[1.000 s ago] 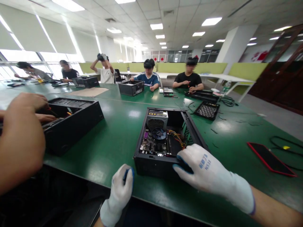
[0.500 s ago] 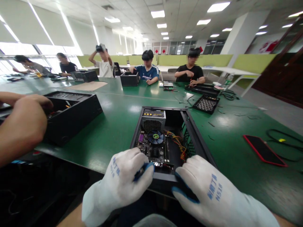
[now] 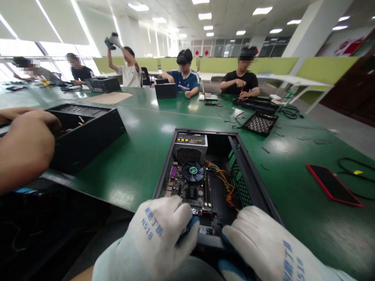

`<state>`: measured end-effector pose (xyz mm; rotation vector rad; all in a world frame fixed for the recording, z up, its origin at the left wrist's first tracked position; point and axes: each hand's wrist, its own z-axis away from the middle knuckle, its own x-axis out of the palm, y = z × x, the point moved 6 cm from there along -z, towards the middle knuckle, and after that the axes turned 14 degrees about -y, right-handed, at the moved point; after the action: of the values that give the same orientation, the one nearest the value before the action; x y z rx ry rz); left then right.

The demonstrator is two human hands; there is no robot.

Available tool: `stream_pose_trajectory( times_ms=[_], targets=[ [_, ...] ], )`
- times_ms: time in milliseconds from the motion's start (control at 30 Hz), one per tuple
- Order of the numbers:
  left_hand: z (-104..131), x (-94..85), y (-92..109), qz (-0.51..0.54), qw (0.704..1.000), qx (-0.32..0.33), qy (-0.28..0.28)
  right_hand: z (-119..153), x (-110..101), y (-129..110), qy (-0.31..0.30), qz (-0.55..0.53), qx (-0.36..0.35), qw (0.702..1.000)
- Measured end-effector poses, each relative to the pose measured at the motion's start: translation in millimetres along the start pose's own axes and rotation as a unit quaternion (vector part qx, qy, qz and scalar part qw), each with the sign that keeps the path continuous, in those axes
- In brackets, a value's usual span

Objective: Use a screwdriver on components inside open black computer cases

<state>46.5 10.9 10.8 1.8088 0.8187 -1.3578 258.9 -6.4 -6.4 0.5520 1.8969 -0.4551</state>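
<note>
An open black computer case (image 3: 255, 180) lies before me on the green table. Inside it are a power supply (image 3: 191, 150), a CPU fan (image 3: 193, 171), a motherboard (image 3: 182, 189) and bundled coloured cables (image 3: 223, 177). My left hand (image 3: 164, 230), in a white glove with a blue palm, is closed at the near left corner, by the metal card slots (image 3: 197, 212); whatever its thumb and fingers pinch is hidden. My right hand (image 3: 263, 238), gloved alike, grips the near right edge of the case, fingers over the rim and thumb lower down.
A bare arm (image 3: 27, 146) reaches into another black case (image 3: 88, 142) on the left. Right of my case lies a red-edged phone-like slab (image 3: 334, 185) beside a black cable (image 3: 351, 166). Farther back are a black tray (image 3: 260, 123) and several people at the table.
Both hands and the case sit slightly nearer and lower in view as the camera shifts. The right thumb has dropped lower. Across the table, a person has raised a headset overhead.
</note>
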Motion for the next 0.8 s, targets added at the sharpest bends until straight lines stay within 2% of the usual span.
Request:
stream_pose_trajectory(
  times_ms=[100,167,233,333,400,567,667,800],
  targets=[
    [-1.5,-0.1,-1.6,0.008,1.000,0.000,-0.003,-34.2,-13.7,7.0,-0.086,-0.070,-0.011,0.994],
    [-2.0,-0.1,-2.5,0.011,1.000,0.000,-0.007,-58.0,-19.5,18.3,-0.118,-0.052,-0.007,0.992],
    [-2.0,-0.3,-3.0,0.017,1.000,-0.001,-0.009,-78.0,-15.4,33.0,-0.144,0.004,-0.007,0.990],
    [-1.7,-2.4,-2.0,0.022,1.000,-0.002,-0.003,-103.8,8.2,53.6,-0.207,0.088,-0.013,0.974],
    [-2.0,-3.9,-1.3,0.018,1.000,-0.009,-0.002,-120.1,28.2,62.9,-0.272,0.119,-0.006,0.955],
    [-2.8,-3.6,-1.4,0.021,0.999,-0.024,-0.016,-150.2,68.7,61.0,-0.424,0.166,-0.017,0.890],
    [-2.3,-1.5,-2.6,0.024,0.999,-0.028,-0.024,-159.4,87.1,54.1,-0.459,0.190,-0.049,0.866],
    [-2.0,-0.4,-3.3,0.030,0.999,-0.029,-0.024,-164.1,101.8,50.7,-0.463,0.195,-0.090,0.860]
  ],
)
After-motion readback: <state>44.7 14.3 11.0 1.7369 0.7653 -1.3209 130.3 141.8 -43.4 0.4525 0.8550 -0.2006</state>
